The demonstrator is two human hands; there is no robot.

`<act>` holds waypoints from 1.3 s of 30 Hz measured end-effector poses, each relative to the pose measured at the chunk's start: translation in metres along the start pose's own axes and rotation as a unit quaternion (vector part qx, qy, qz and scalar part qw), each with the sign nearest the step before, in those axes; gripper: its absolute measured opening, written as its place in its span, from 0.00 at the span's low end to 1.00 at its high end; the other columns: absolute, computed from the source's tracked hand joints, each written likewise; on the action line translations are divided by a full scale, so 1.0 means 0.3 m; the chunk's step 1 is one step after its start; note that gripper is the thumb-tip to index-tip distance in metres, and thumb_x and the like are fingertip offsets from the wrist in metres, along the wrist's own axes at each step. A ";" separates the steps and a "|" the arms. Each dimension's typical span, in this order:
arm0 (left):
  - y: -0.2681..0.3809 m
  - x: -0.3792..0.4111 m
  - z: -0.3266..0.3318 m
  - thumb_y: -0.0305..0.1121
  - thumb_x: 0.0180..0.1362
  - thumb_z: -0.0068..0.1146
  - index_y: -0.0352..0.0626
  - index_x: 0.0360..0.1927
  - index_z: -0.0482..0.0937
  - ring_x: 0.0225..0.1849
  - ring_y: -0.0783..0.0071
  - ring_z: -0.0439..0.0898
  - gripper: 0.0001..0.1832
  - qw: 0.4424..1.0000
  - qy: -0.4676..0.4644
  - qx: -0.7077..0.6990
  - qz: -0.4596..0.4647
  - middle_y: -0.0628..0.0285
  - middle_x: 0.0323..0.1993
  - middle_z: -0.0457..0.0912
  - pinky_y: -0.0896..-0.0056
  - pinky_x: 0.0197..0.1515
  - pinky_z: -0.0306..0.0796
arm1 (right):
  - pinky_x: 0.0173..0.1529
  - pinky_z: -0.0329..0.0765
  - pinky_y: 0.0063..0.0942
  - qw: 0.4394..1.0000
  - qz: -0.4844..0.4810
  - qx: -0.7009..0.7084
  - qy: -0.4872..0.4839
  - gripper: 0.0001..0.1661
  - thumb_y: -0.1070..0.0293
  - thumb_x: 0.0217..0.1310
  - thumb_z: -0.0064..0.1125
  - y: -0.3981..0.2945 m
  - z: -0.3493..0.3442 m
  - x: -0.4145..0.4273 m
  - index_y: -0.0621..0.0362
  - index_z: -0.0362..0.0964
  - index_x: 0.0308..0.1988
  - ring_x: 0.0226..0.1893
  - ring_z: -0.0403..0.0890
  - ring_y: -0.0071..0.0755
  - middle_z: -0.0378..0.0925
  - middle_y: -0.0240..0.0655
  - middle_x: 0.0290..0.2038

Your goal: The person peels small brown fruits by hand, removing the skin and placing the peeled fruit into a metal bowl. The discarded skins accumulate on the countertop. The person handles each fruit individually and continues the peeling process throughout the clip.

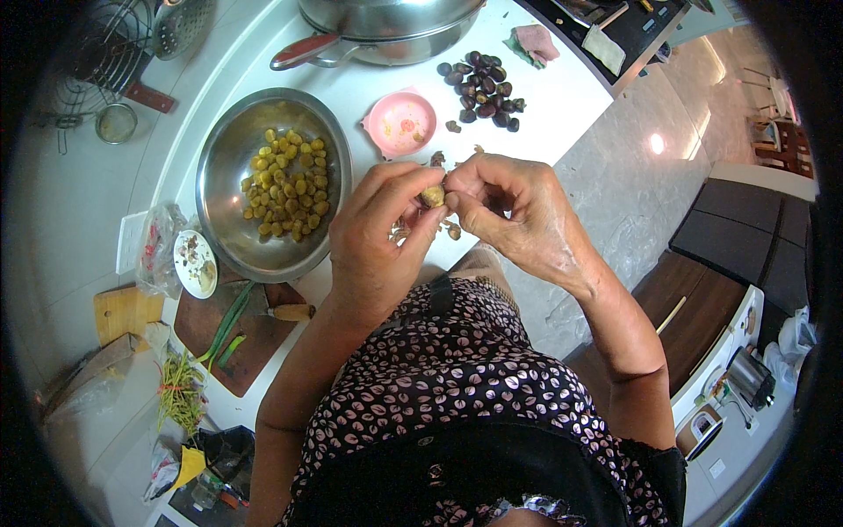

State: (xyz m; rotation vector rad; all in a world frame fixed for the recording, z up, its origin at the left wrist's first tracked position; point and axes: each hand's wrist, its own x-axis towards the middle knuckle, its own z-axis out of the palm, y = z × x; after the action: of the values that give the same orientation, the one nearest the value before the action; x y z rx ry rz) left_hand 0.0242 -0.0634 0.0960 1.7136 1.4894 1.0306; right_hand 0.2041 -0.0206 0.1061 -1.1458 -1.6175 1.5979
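Observation:
My left hand (385, 227) holds a yellowish, mostly peeled chestnut (433, 195) between thumb and fingers. Touching its right side are the thumb and forefinger of my right hand (520, 214), pinched together; whether a bit of skin is between them is hidden. Left of my hands, a wide steel bowl (214, 191) holds many peeled yellow chestnuts (290, 188). A small pink dish (402, 125) with bits of skin in it stands beyond my fingers. Unpeeled dark chestnuts (487, 85) form a pile at the back right. Brown shell scraps (452, 230) lie around and below my fingers.
A lidded steel pan (395, 33) stands at the back, near a folded cloth (535, 45). At left are a small white dish (195, 265) with scraps and a dark cutting board (247, 369) bearing green onion (230, 319) and a wooden-handled knife (290, 312). The counter edge runs along the right.

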 end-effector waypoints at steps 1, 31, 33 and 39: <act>0.001 0.000 0.001 0.14 0.46 0.66 0.38 0.48 0.82 0.36 0.76 0.81 0.22 1.000 0.004 0.010 0.006 0.58 0.46 0.82 0.76 0.41 0.75 | 0.29 0.71 0.22 1.000 -0.005 -0.007 -0.002 0.04 0.77 0.58 0.61 0.007 -0.001 0.000 0.66 0.73 0.31 0.25 0.71 0.16 0.72 0.27 0.22; -0.010 -0.023 0.028 0.15 0.47 0.67 0.37 0.46 0.81 0.41 0.67 0.84 0.20 0.985 0.075 0.111 0.113 0.58 0.42 0.82 0.71 0.41 0.80 | 0.27 0.73 0.28 0.989 -0.031 -0.076 0.124 0.04 0.78 0.54 0.59 0.015 0.069 -0.004 0.65 0.71 0.28 0.21 0.77 0.28 0.74 0.38 0.21; -0.008 -0.025 0.028 0.15 0.48 0.66 0.37 0.47 0.81 0.41 0.70 0.85 0.20 0.990 0.081 0.077 0.085 0.59 0.43 0.82 0.74 0.40 0.80 | 0.27 0.71 0.23 0.994 -0.001 -0.013 0.112 0.04 0.78 0.56 0.59 0.028 0.065 -0.005 0.64 0.72 0.29 0.23 0.74 0.19 0.74 0.31 0.21; -0.044 -0.043 0.072 0.15 0.54 0.64 0.35 0.50 0.79 0.41 0.72 0.85 0.18 0.977 0.139 -0.157 0.033 0.56 0.44 0.83 0.77 0.40 0.80 | 0.27 0.68 0.15 0.980 0.067 0.155 0.106 0.02 0.77 0.60 0.59 0.052 0.067 -0.002 0.62 0.74 0.32 0.24 0.71 0.10 0.73 0.20 0.24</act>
State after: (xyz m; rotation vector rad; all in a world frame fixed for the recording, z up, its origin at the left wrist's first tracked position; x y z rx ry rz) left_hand 0.0359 -0.0735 0.0723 1.4456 1.3517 1.5047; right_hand 0.1895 -0.0322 0.0888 -1.2278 -1.1298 1.6775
